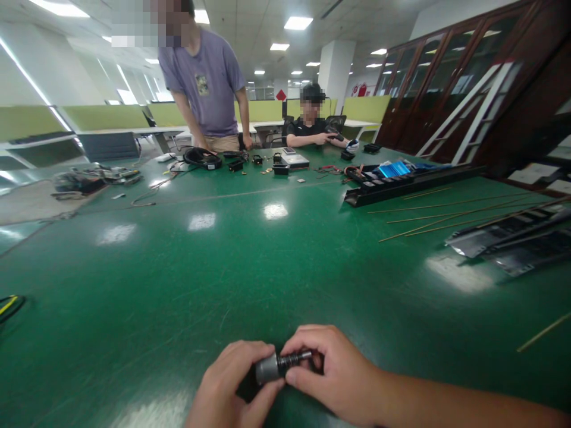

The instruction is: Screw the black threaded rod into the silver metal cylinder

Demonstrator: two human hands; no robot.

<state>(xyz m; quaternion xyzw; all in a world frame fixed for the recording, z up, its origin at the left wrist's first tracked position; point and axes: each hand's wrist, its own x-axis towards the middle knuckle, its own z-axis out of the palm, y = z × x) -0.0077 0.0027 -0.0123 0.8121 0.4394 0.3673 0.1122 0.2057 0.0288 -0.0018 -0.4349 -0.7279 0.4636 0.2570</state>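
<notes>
Low in the head view, close to the near side of the green table (pixel 250 279), I hold a small metal part (pixel 267 368). One end is a smooth grey cylinder. From it runs a thin shaft (pixel 294 358) with dark coil-like rings and a bare silvery tip. My left hand (pixel 234 383) is closed round the grey cylinder between thumb and fingers. The thumb and fingers of my right hand (pixel 336 371) pinch about the ringed shaft, whose tip points to the right. The undersides of the part and some fingertips are hidden.
Thin brass-coloured rods (pixel 428 223) and metal channels (pixel 513 238) lie at the right, beyond them a long black rail (pixel 392 185). Coiled black cable (pixel 200 157) and several small black parts are at the far side, where a standing person (pixel 207 83) and a seated person (pixel 307 128) are.
</notes>
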